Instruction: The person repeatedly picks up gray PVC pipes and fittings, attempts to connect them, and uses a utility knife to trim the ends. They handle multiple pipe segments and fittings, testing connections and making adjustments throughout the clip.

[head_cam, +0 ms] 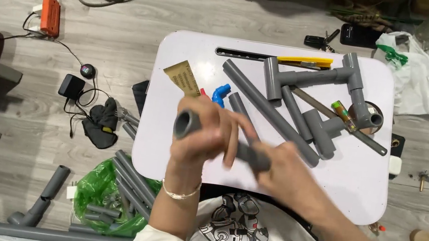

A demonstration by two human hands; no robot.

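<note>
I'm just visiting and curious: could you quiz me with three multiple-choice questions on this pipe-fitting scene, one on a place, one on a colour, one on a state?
1. Where does the orange power strip lie?
A. on the grey plank floor, left of the table
B. on the white lap table
C. in the green plastic bag

2. What colour is the small elbow fitting beside the sandpaper?
A. red
B. blue
C. grey

3. What is the left hand doing?
A. resting flat
B. gripping a grey plastic pipe piece
C. hanging free

Answers: 1 A, it sits on the planks by the cable coil. 2 B, plainly blue. 3 B, fingers wrap the pipe's open end.
</note>
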